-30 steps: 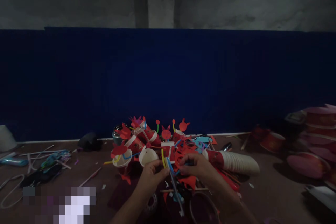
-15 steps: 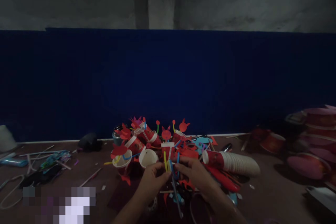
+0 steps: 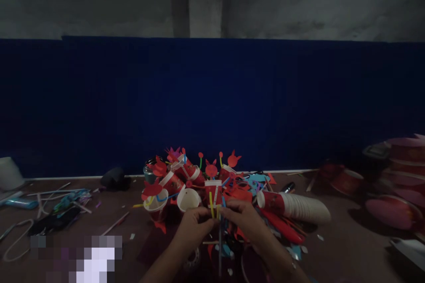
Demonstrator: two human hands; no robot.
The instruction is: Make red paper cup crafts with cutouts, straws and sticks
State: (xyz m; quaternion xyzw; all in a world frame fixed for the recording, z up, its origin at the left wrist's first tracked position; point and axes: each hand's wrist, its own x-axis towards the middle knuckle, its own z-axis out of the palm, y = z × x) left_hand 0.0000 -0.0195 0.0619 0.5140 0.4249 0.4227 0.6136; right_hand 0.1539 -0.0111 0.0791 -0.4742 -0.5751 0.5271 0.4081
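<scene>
My left hand (image 3: 195, 226) is closed, its thumb and fingertips pinching a yellow straw (image 3: 211, 203) that points upward. Beside it, my right hand (image 3: 245, 220) pinches a blue straw (image 3: 220, 250), whose long pale end hangs down between my wrists. The fingertips of both hands nearly meet, so the exact contact is hard to see. Just beyond them a red paper cup (image 3: 210, 189) has a round red paper face (image 3: 211, 170) above it. An open white-lined cup (image 3: 188, 200) stands near my left fingers.
Several decorated cups (image 3: 171, 182) cluster behind my hands. A stack of paper cups (image 3: 303, 207) lies on its side at the right, next to a red tool-like object (image 3: 285, 226). Straws and scraps (image 3: 69, 199) litter the table's left. Larger red cups (image 3: 393, 208) pile up at far right.
The blue straw in my right hand has turned from a slant to nearly vertical, its lower end swinging left. Both hands stay close together over the same spot.
</scene>
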